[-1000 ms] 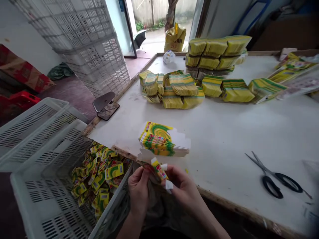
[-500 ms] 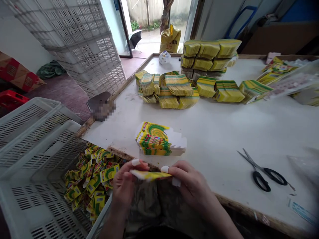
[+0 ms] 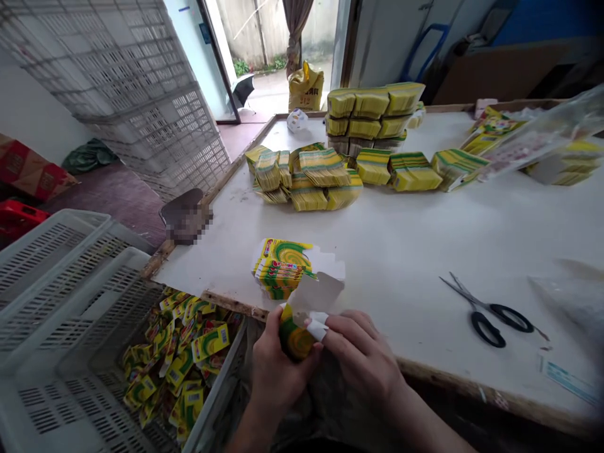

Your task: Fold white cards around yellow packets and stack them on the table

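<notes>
Tabletop (image 3: pixel 391 239), white with a worn wooden edge, spreads on every side of one landmark, the pile of flat cartons (image 3: pixel 278 261), which lies near its front edge. Far to the left of the pile and behind it leans a tower of white crates (image 3: pixel 160 113). Just left of the pile and lower down, a slotted crate (image 3: pixel 61 402) holds a heap of yellow-and-green folded cartons (image 3: pixel 210 341). Behind the pile stand stacked bundles (image 3: pixel 372 129) of yellow card, with more bundles (image 3: pixel 321 170) nearer to it. The left hand (image 3: pixel 278 371), in front of the pile, grips one carton's printed body between thumb and fingers. Beside it, the right hand (image 3: pixel 365 352) has its fingertips gathered at that carton's mouth; whether they pinch the card or only press on it I cannot tell. Well to the right of the pile lie black-handled scissors (image 3: pixel 477 303), open slightly. Directly in front of the pile is the held carton (image 3: pixel 297 340), tilted, its pale flap overlapping the pile in view.
</notes>
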`<state>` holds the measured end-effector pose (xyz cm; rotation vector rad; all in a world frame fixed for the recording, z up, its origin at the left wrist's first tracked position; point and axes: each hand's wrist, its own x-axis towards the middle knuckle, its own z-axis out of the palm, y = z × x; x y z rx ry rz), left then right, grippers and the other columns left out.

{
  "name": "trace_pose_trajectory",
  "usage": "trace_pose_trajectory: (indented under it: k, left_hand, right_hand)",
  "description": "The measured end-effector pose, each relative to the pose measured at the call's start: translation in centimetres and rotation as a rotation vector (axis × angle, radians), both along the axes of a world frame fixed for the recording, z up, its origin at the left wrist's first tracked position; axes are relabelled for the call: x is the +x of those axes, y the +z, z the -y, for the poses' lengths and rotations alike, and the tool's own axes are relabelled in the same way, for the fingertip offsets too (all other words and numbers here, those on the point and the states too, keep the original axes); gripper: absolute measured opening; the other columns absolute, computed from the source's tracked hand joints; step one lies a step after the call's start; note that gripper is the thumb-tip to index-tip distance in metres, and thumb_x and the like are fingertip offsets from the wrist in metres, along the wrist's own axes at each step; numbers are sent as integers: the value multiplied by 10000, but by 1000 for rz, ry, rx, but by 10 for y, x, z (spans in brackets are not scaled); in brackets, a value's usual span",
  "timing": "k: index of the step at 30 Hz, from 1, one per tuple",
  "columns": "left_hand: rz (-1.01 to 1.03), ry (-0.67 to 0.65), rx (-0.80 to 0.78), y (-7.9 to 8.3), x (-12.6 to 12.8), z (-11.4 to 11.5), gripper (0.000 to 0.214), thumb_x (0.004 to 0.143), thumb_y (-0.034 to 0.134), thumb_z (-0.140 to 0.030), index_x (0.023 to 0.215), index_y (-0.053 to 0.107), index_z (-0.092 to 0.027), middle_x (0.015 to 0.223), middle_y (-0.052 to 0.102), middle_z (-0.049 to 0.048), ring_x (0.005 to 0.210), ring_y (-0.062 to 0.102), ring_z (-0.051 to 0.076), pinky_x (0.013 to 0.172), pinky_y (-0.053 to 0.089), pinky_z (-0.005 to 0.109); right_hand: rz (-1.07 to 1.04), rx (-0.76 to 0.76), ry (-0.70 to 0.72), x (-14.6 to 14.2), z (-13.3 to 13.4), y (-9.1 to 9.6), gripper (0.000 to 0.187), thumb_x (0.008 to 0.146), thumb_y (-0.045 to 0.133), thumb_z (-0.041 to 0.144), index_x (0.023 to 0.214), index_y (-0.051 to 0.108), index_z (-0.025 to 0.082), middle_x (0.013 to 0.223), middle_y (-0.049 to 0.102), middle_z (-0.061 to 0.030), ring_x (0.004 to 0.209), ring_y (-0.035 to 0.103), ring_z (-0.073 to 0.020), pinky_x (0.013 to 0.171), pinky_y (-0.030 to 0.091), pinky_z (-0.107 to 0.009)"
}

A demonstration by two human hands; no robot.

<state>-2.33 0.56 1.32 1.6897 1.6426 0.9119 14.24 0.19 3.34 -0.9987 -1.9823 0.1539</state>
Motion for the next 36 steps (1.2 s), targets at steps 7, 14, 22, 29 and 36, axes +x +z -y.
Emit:
trace_pose_trajectory:
  k: [7,14,22,29,36]
  left_hand:
    - [82,162,-61,-25,3,11,750,632,770,-430,1254,432,-183,1088,699,117,981,686,289,803,565,390]
    - [56,113,59,-34,8,24,664,695,722,-464,1227,431,-194,1047,665,127,943,662,297,812,532,429]
    - [79,-98,-23,-23,11,27,628,706,695,-404,1230,389,-242,974,672,74,837,660,262,718,528,378]
    - [35,-124,30,-18,5,25,587,740,672,-351,1233,391,-200,936,683,75,779,676,241,684,536,350]
    - [-41,-127,173,-20,3,19,824,796,666,-323,1458,192,-199,1360,528,194,1279,516,316,967,492,428]
  right_hand:
    - [-414,-65,-155,-37,23,-38,445,890,472,17,1297,527,188,1208,610,-126,1109,616,-208,900,543,-280]
    - [-796,-491,-186,4,8,-15,280,797,659,266,1050,551,219,770,583,16,649,557,-141,627,485,-251]
    - [-1412,-1399,189,1,-3,-23,358,681,735,475,656,577,154,469,435,69,418,305,-52,407,240,-176]
    - [-1504,-1556,135,-18,10,-47,333,668,718,452,670,535,174,461,402,86,375,250,-36,359,177,-150]
    - [-1513,-1363,177,-17,8,-37,461,663,771,582,731,561,177,508,420,87,418,272,-40,406,232,-159]
